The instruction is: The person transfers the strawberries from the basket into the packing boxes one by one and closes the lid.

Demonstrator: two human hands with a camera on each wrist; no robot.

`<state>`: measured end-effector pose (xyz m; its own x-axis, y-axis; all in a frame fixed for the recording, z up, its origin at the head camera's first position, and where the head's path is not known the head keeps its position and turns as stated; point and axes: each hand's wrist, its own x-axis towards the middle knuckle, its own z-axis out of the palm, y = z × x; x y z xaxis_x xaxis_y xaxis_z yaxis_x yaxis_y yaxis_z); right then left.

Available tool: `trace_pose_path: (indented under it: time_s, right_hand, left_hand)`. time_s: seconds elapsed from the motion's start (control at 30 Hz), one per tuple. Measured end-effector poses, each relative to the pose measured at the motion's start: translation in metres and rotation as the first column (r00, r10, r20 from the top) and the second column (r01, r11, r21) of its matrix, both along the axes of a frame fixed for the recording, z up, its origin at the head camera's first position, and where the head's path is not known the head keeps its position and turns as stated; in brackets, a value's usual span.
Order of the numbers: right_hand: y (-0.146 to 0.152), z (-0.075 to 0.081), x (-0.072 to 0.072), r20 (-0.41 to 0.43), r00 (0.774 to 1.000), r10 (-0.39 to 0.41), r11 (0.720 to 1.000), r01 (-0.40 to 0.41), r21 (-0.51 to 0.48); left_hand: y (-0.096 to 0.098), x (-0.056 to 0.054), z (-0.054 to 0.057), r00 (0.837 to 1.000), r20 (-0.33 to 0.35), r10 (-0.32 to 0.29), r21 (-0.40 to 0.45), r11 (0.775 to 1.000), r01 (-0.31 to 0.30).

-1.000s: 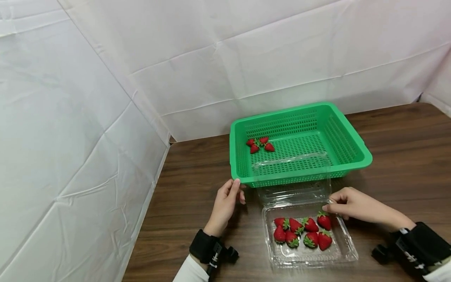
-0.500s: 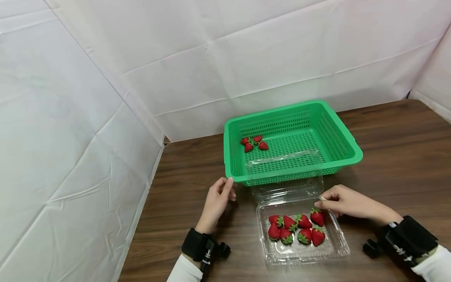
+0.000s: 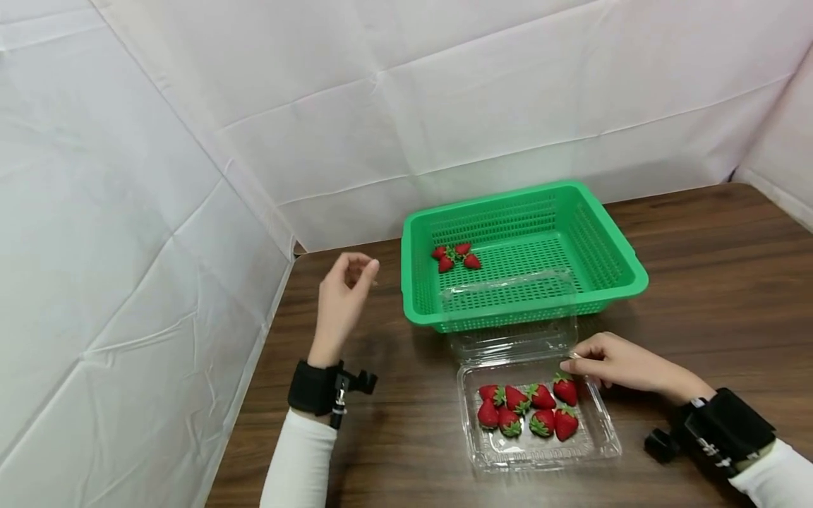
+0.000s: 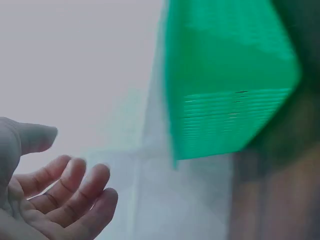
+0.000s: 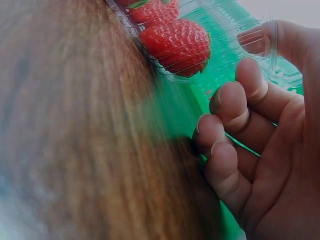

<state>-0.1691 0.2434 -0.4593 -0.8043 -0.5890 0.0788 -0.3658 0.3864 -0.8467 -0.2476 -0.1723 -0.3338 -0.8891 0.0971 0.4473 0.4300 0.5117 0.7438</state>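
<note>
My left hand (image 3: 343, 300) is raised left of the green basket (image 3: 635, 282), apart from it. Its fingers are loosely bent, and the left wrist view shows nothing in the palm. With thumb and curled fingers, my right hand (image 3: 619, 363) pinches the right rim of a clear plastic clamshell box (image 3: 587, 448), near its hinge. Several strawberries (image 3: 543, 423) lie in two rows in the box. Its lid (image 3: 508, 346) stands open, leaning towards the basket's near side. In the right wrist view, a strawberry (image 5: 177, 47) shows through the clear wall beside the fingers.
Several strawberries (image 3: 446, 264) lie together in the basket's left end. Basket and box stand on a dark wooden table (image 3: 394, 451). White cloth (image 3: 356, 141) hangs behind and along the left side.
My left hand has left the basket's near left corner and moved left and up. The right hand keeps its grip on the box rim. The head view has shifted slightly.
</note>
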Motion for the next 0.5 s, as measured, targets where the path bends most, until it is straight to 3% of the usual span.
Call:
trace_pose_path:
  time_s: [0.13,0.23,0.33,0.5]
  right_hand:
    - [0.000,-0.001,-0.002,-0.002,1.000,-0.002,1.000,0.002,0.011]
    - [0.000,-0.002,-0.004,-0.006,1.000,-0.002,1.000,0.002,0.017]
    - [0.001,-0.003,-0.003,0.002,1.000,-0.010,1.000,0.010,0.016]
    - [0.001,-0.004,-0.001,0.012,1.000,-0.008,1.000,0.008,-0.008]
  left_hand:
    - [0.005,-0.020,0.027,0.999,-0.039,-0.034,-0.086,0.996,0.030]
    - [0.014,-0.037,0.039,0.997,-0.045,-0.062,-0.183,0.982,0.052]
    - [0.027,-0.056,0.042,0.997,-0.029,-0.074,-0.307,0.950,0.061]
    - [0.052,-0.085,0.044,0.997,0.044,-0.056,-0.478,0.875,0.070]
